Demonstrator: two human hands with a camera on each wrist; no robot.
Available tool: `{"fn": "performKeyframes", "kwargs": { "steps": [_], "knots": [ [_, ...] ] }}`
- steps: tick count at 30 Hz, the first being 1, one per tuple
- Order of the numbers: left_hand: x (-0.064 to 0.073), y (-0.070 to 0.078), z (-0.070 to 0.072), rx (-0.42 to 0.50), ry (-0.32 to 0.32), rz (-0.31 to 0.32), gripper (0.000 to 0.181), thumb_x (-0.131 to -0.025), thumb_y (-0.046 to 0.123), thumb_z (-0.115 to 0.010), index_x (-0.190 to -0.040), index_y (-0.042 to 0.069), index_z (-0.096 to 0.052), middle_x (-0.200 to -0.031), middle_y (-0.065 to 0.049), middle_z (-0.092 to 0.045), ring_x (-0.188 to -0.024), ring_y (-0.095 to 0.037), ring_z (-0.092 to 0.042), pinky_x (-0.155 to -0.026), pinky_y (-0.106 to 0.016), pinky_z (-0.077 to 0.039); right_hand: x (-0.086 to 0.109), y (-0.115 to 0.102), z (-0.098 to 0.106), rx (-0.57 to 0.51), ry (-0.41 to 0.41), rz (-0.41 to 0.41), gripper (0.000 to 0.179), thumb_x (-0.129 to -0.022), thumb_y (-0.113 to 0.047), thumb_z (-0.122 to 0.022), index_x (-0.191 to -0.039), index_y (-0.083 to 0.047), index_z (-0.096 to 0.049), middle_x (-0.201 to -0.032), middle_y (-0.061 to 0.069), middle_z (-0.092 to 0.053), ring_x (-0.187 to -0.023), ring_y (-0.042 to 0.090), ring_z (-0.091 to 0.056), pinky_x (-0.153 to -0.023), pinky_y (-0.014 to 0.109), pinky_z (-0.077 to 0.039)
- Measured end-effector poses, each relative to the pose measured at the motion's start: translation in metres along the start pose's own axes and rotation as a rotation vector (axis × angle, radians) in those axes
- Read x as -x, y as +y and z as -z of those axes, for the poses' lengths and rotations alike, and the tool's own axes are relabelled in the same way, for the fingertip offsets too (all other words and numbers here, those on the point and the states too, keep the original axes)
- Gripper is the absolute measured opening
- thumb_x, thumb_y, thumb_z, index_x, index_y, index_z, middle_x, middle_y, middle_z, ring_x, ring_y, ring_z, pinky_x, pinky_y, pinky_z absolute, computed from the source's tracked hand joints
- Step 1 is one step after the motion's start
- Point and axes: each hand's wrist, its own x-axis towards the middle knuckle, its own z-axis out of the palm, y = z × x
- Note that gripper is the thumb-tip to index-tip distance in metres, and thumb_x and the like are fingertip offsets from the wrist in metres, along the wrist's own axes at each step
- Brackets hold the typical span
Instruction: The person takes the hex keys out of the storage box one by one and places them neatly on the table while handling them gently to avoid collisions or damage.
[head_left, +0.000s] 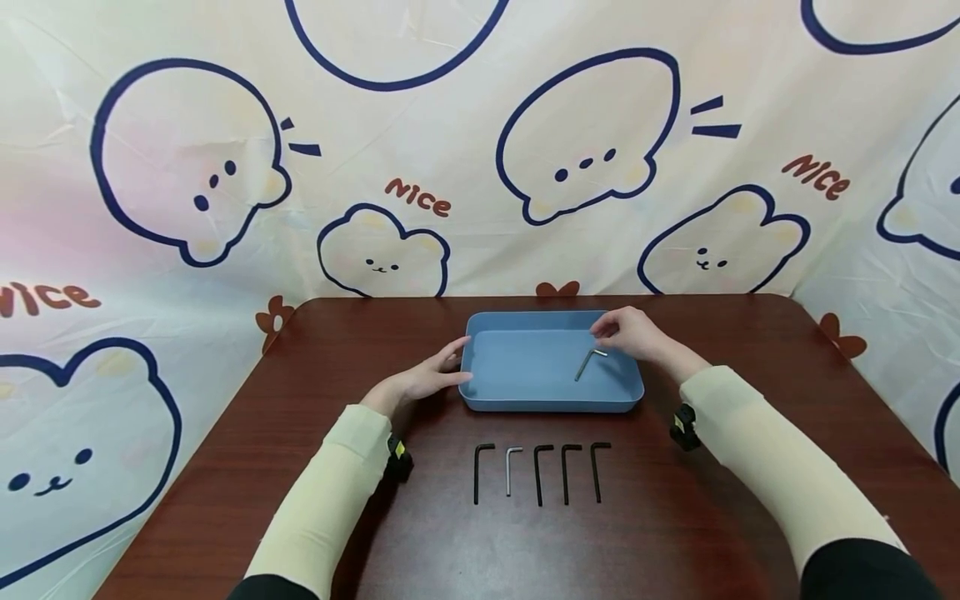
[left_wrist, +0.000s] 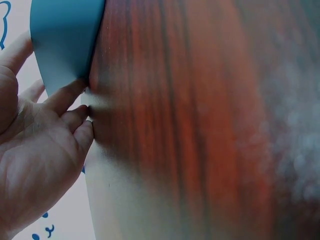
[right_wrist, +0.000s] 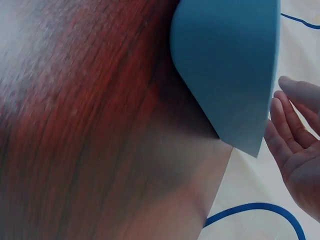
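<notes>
A blue rectangular tray (head_left: 551, 406) lies on the table. Spread fingers of my left hand (head_left: 420, 379) touch its left end; the left wrist view shows the same hand (left_wrist: 45, 145) with fingertips at the tray wall (left_wrist: 62, 40). Above the tray's right back part is my right hand (head_left: 632, 332), fingers loosely bent. A brassy L-shaped hex key (head_left: 587, 365) lies in the tray just below those fingers. From the right wrist, this hand (right_wrist: 302, 155) appears beside the tray wall (right_wrist: 227, 65); its fingertips are partly hidden, and nothing shows in its grasp.
In front of the tray, a row of L-shaped hex keys lies on the brown wooden table (head_left: 420, 533): several black ones, such as the leftmost hex key (head_left: 476, 479), and one silver hex key (head_left: 508, 475). A cartoon-printed cloth (head_left: 480, 150) hangs behind.
</notes>
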Motion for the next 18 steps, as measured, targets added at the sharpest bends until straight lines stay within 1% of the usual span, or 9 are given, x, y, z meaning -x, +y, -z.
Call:
{"fn": "performKeyframes", "kwargs": {
  "steps": [5, 12, 18],
  "knots": [
    [0.0, -0.001, 0.0, -0.001, 0.003, -0.003, 0.072, -0.101, 0.022, -0.054, -0.157, 0.019, -0.009, -0.16, -0.017, -0.012, -0.146, -0.035, -0.011, -0.111, -0.06, -0.01, -0.005, -0.001, -0.009, 0.021, 0.005, -0.023, 0.022, -0.087, 0.004, -0.067, -0.109, 0.01, -0.067, -0.102, 0.021, -0.067, -0.093, 0.032, -0.064, -0.082, 0.043, -0.052],
    [-0.001, -0.001, -0.001, -0.005, 0.006, -0.003, 0.072, -0.101, 0.022, -0.054, -0.157, 0.019, -0.009, -0.16, -0.018, -0.012, -0.146, -0.035, -0.011, -0.111, -0.06, -0.011, -0.005, 0.0, -0.016, 0.047, 0.001, -0.111, 0.024, -0.088, 0.009, -0.063, -0.111, 0.01, -0.066, -0.106, 0.022, -0.065, -0.1, 0.035, -0.062, -0.084, 0.044, -0.052],
    [0.0, -0.001, -0.001, -0.005, 0.013, -0.001, 0.072, -0.101, 0.022, -0.055, -0.157, 0.02, -0.01, -0.16, -0.018, -0.013, -0.146, -0.035, -0.011, -0.112, -0.059, -0.011, -0.007, 0.001, -0.02, 0.076, 0.019, -0.134, 0.021, -0.087, 0.009, -0.064, -0.108, 0.011, -0.066, -0.1, 0.021, -0.066, -0.094, 0.033, -0.063, -0.081, 0.043, -0.053]
  ]
}}
